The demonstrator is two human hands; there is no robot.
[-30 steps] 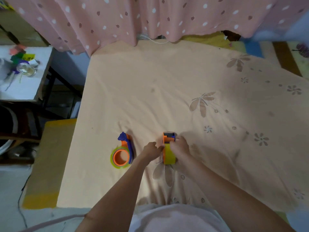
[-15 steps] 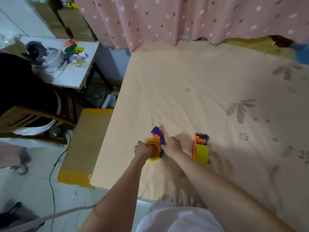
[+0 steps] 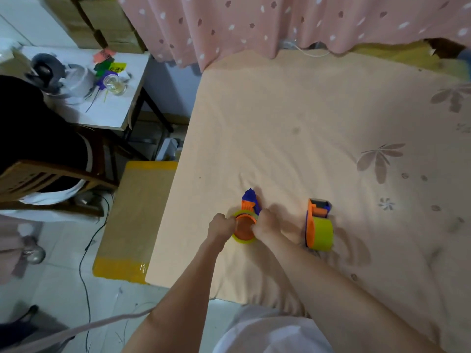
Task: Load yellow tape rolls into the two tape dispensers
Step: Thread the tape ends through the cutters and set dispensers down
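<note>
Left hand (image 3: 221, 225) and right hand (image 3: 265, 225) both grip left dispenser (image 3: 248, 212) with yellow roll (image 3: 243, 239) on bed (image 3: 305, 128); loaded second dispenser (image 3: 318, 226) just right of it.

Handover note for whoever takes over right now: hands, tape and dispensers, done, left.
Left hand: closed on the left edge of the yellow tape roll in the left dispenser.
Right hand: closed on the same roll's right edge.
Left dispenser lies flat on the bedsheet, roll over its orange hub.
Right dispenser stands on edge beside it, untouched, yellow roll already mounted.
Done: right dispenser looks loaded.
Left: likely finish seating the left roll; tape threading is not visible on either.
</note>
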